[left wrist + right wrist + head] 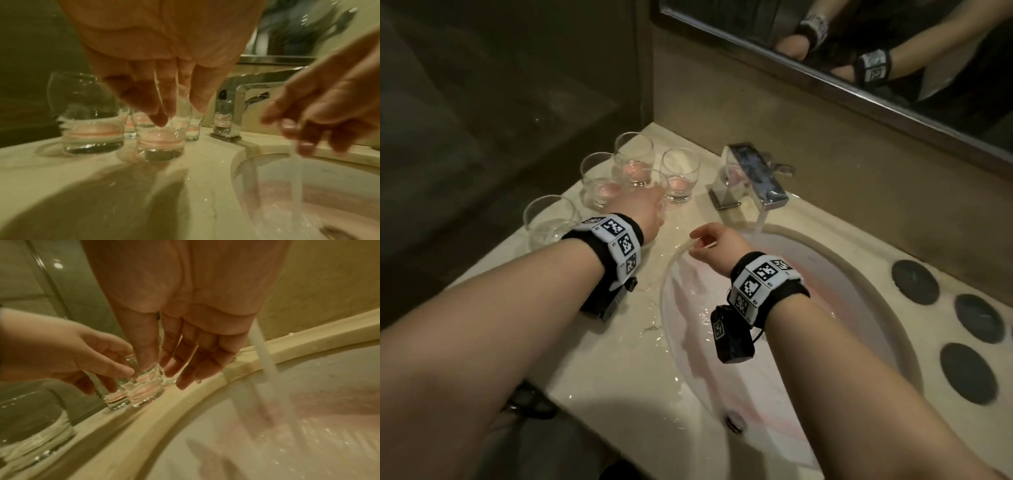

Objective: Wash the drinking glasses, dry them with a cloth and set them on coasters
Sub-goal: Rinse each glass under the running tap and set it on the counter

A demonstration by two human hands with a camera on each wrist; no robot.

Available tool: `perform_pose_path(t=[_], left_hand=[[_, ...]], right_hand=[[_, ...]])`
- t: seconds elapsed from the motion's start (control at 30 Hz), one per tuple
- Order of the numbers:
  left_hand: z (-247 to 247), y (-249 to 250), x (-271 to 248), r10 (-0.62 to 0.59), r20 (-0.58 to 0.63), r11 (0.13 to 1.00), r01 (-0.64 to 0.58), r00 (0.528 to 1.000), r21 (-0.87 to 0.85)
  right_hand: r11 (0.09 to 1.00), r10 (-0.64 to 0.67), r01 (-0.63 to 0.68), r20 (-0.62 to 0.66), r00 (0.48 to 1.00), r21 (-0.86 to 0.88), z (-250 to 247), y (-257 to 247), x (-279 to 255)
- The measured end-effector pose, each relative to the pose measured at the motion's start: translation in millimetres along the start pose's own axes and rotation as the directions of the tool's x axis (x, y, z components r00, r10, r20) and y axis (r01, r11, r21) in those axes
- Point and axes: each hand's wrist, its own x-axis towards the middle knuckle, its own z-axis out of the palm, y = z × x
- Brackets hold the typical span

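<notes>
my left hand point(642, 210) grasps glass tumbler point(160, 139) at 11 o'clock | my right hand point(717, 245) released, relaxed over basin point(859, 294) | tap point(753, 178) running

Clear, glossy drinking glasses point(680, 178), thick-based and wet. Polished chrome faucet point(751, 178), mirror-bright. Pale veined stone tabletop point(599, 346), smooth and wet-shiny. Glazed white sink point(842, 284), slick under running water. Matt dark round coasters point(915, 282). Black knitted cloth wristbands point(604, 251) with matt printed tags.
</notes>
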Motion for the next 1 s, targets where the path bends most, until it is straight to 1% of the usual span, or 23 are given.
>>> perform_pose_path(t=[0.03, 0.13, 0.2, 0.3, 0.4, 0.47, 0.5, 0.53, 0.6, 0.67, 0.73, 0.77, 0.8, 0.87, 1.0], left_hand=[[2.9, 1.5, 5.9, -0.028, 0.009, 0.999, 0.028, 1.0, -0.019], [4.5, -0.2, 18.0, -0.082, 0.026, 0.997, 0.082, 0.996, 0.0], [3.2, 2.3, 17.6, -0.074, 0.03, 0.997, 0.075, 0.997, -0.016], [0.6, 22.9, 5.7, 0.004, 0.04, 0.999, -0.002, 0.999, -0.051], [0.2, 56.0, -6.7, 0.126, 0.078, 0.992, -0.124, 0.989, -0.039], [4.4, 78.0, -11.2, 0.222, 0.134, 0.975, -0.22, 0.966, -0.034], [8.5, 87.8, -12.6, 0.246, 0.17, 0.969, -0.243, 0.954, -0.037], [14.1, 95.6, -12.8, 0.253, 0.201, 0.968, -0.248, 0.946, -0.047], [24.0, 107.2, -11.9, 0.258, 0.235, 0.966, -0.247, 0.937, -0.075], [33.3, 112.5, -8.3, 0.258, 0.243, 0.966, -0.24, 0.935, -0.1], [40.2, 114.4, -3.0, 0.28, 0.235, 0.956, -0.25, 0.931, -0.152], [42.3, 114.5, -1.3, 0.295, 0.226, 0.949, -0.256, 0.928, -0.186], [43.4, 114.8, -0.4, 0.301, 0.225, 0.943, -0.255, 0.927, -0.212], [46.0, 113.7, 1.3, 0.305, 0.206, 0.938, -0.257, 0.93, -0.23], [49.4, 108.2, 3.4, 0.309, 0.177, 0.929, -0.257, 0.934, -0.265]], right_hand=[[1.0, 0.017, -0.017, 0.008, 1.0, 0.013, -3.0, 8.3, -2.1], [0.999, 0.048, -0.049, 0.03, 0.998, 0.017, -12.1, 27.9, -8.8], [0.997, 0.075, -0.075, 0.037, 0.997, 0.006, -17.3, 39.0, -10.1], [0.995, 0.095, -0.095, 0.003, 0.995, 0.003, -23.8, 47.3, -10.4], [0.996, 0.076, -0.074, -0.034, 0.997, 0.05, -25.1, 53.3, -8.8], [0.985, 0.069, -0.059, -0.058, 0.996, 0.159, -25.5, 56.1, -10.8], [0.974, 0.081, -0.068, -0.055, 0.995, 0.218, -26.7, 56.8, -13.5], [0.954, 0.093, -0.074, -0.054, 0.994, 0.292, -28.3, 60.5, -15.1], [0.877, 0.096, -0.072, -0.026, 0.995, 0.474, -34.7, 66.3, -22.6], [0.869, 0.06, -0.027, -0.052, 0.997, 0.493, -38.5, 78.1, -25.9], [0.866, 0.087, -0.027, -0.098, 0.991, 0.499, -40.2, 91.7, -23.7], [0.867, 0.101, -0.035, -0.106, 0.989, 0.498, -40.5, 96.8, -20.7], [0.838, 0.124, -0.056, -0.09, 0.988, 0.543, -41.3, 97.2, -19.3], [0.837, 0.162, -0.091, -0.087, 0.983, 0.54, -41.0, 104.8, -10.8], [0.886, 0.194, -0.14, -0.08, 0.978, 0.441, -43.0, 114.4, -0.8]])
